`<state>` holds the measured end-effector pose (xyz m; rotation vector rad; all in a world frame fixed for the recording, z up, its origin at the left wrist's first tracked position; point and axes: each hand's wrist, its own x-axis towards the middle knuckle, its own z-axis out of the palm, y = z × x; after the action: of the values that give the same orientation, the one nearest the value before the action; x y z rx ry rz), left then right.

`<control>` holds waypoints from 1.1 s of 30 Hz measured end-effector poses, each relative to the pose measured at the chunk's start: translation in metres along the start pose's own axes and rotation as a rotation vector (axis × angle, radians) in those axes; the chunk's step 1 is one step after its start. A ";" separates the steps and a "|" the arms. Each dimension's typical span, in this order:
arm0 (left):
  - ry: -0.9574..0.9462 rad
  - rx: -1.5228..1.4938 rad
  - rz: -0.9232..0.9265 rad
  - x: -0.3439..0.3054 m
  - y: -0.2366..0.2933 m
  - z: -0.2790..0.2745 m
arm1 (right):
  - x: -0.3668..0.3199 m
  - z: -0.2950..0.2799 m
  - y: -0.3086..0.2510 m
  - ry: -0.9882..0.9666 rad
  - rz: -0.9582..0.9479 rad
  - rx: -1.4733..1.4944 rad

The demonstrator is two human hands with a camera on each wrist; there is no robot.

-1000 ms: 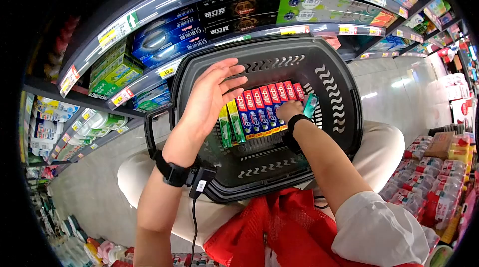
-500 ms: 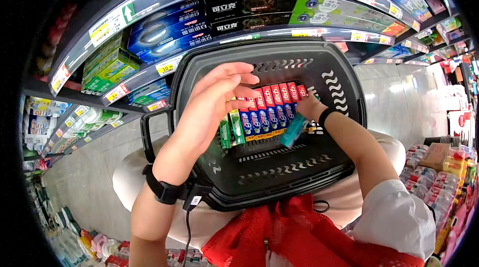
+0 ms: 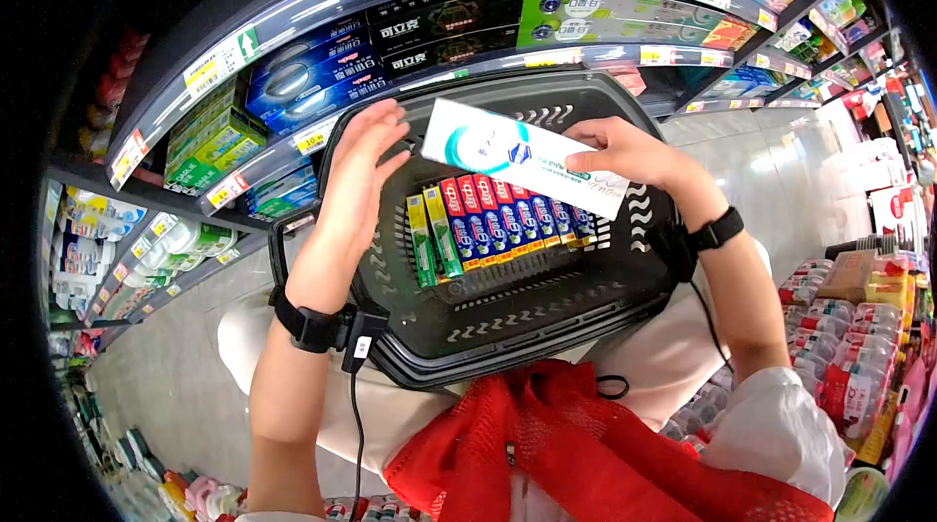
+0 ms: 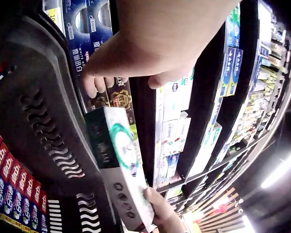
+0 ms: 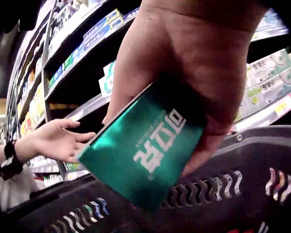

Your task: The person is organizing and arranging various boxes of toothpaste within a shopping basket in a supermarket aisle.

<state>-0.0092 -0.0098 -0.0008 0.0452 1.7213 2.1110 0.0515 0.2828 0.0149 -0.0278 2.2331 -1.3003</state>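
Between the clamped fingers of the right hand (image 3: pixel 630 153) sits one end of a white-and-teal toothpaste box (image 3: pixel 522 169), tilted. Just beside its other end, the left hand (image 3: pixel 361 176) has its fingers straight and apart. Below both sets of fingers, red-and-blue packs (image 3: pixel 498 224) line the black basket (image 3: pixel 547 317).

1. Box (image 3: pixel 522 156): one long, narrow carton. Its upper face is white with a teal swirl and a small blue mark. Another face is glossy teal with white lettering.
2. State: edges straight, no dents seen. The end flaps cannot be judged.
3. Pose: held in the air, roughly level, slanting slightly down from its left end to its right end.
4. Position: above the far part of the basket (image 3: pixel 649 229). The right hand (image 3: pixel 630 153) grips the right end. The left hand (image 3: pixel 366 166), fingers straight, is just beside the left end; contact cannot be told.
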 end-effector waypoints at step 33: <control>-0.285 -0.090 0.007 -0.016 -0.011 0.010 | 0.003 0.016 -0.012 0.471 0.063 1.249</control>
<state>0.0115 -0.0045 -0.0047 0.3103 1.4607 2.0688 0.0534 0.2631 0.0172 0.8534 1.3128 -2.5971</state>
